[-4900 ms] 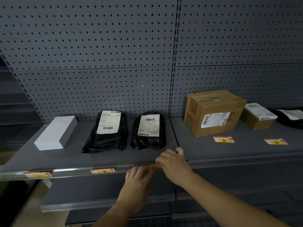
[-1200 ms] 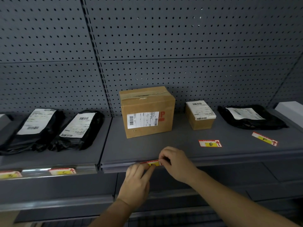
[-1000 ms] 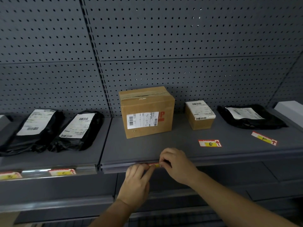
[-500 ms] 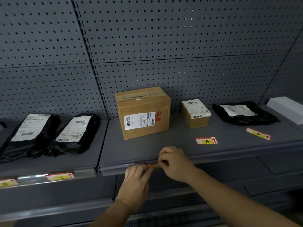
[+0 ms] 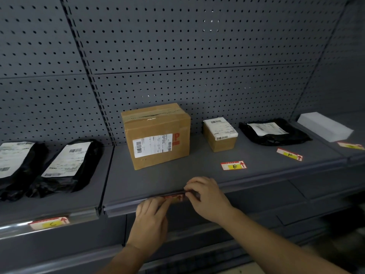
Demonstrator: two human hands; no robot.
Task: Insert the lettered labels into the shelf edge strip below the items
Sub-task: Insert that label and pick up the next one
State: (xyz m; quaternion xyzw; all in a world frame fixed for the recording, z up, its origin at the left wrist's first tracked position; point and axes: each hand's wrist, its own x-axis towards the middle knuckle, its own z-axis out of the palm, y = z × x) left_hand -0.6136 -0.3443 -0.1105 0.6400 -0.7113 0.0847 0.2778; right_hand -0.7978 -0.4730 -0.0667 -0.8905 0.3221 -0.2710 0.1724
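Both hands work at the front edge of the shelf (image 5: 177,175), on the shelf edge strip (image 5: 126,207). The left hand (image 5: 151,218) comes from below, and its fingertips press on the left part of a red and yellow label (image 5: 174,197) that sits in the strip; its fingers are rather straight. The right hand (image 5: 207,196) is just right of it, with curled fingers that pinch the right end of the same label against the strip. The letter on this label is hidden by the hands.

Directly behind the hands stands a large cardboard box (image 5: 156,135) with a white shipping sticker. To the right of the right hand, flat on the shelf, lies the label E (image 5: 233,165), and behind it stands a small cardboard box (image 5: 220,134). Further right lies the label F (image 5: 289,154), in front of a flat black parcel bag (image 5: 276,135). At the far right is a white box (image 5: 325,129) with one more label (image 5: 350,145) in front of it; I cannot read its letter.

To the left of the left hand, the label C (image 5: 50,223) already sits in the strip of the neighbouring shelf section. Behind it lie two black parcel bags (image 5: 67,167) side by side, touching each other.
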